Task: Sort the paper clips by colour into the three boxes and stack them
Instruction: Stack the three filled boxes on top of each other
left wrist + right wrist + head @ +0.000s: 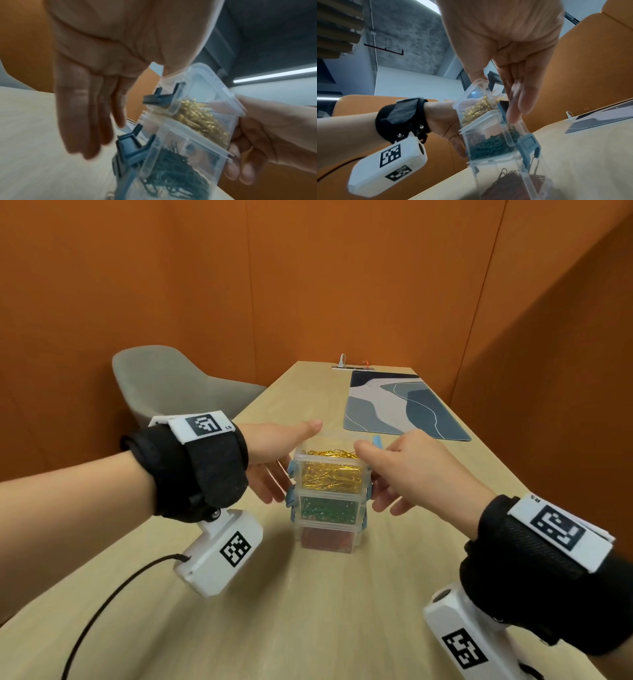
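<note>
Paper-clip boxes (329, 494) | stacked gold-green-red on bench (342, 611) | left hand (274, 460), right hand (407, 470) flank top box, fingers straight | next: withdraw without tipping

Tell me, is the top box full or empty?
Full, or nearly: the top box is packed with gold paper clips almost to its lid. It sits on the green box.

The right hand (513, 56) lays straight fingers (517, 108) against the gold box (476, 108), which tops the green box (488, 143) and red box (508, 181); the left hand (447, 121) flanks the stack.
</note>
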Tool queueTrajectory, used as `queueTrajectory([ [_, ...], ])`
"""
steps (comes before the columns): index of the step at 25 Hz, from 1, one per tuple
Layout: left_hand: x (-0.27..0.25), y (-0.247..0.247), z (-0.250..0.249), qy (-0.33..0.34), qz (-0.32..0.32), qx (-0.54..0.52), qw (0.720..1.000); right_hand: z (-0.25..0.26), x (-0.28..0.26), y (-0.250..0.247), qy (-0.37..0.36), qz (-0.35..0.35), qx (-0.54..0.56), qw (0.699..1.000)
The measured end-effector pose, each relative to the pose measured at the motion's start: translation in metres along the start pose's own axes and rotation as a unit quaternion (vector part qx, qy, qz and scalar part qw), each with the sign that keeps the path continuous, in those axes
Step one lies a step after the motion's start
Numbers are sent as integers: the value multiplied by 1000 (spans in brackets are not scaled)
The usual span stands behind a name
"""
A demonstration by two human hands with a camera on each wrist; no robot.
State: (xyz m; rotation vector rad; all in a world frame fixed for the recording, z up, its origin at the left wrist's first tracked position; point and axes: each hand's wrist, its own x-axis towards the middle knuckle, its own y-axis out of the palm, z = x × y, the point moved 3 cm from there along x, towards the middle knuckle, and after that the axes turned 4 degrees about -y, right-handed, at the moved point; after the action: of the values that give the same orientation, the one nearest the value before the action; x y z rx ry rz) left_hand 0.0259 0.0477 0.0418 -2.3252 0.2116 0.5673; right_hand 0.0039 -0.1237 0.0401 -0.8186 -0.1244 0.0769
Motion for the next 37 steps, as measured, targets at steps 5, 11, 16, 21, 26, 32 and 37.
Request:
queueTrajectory([
  [5,-2,-5,-2,-38,11,-21,999,1,1,2,-2,2,-13,1000],
  [11,0,-5,5,-66,79,-79,992,-1,1,2,-2,8,-16,1000],
  [16,1,-5,7,-50,110,-93,988,0,1,2,2,13,-9,1000],
  [21,-9,-8,-1,-65,43,-14,997,0,0,2,5,19,-12,1000],
  [26,-11,-16,-23,-18,-69,59,996,1,0,1,-6,15,-12,1000],
  [32,-15,-12,-27,-2,-92,95,991,-7,-5,-15,33,49,33,998],
  [37,-12,-6,-16,13,-80,-18,997,-57,-22,-63,116,44,-172,977],
])
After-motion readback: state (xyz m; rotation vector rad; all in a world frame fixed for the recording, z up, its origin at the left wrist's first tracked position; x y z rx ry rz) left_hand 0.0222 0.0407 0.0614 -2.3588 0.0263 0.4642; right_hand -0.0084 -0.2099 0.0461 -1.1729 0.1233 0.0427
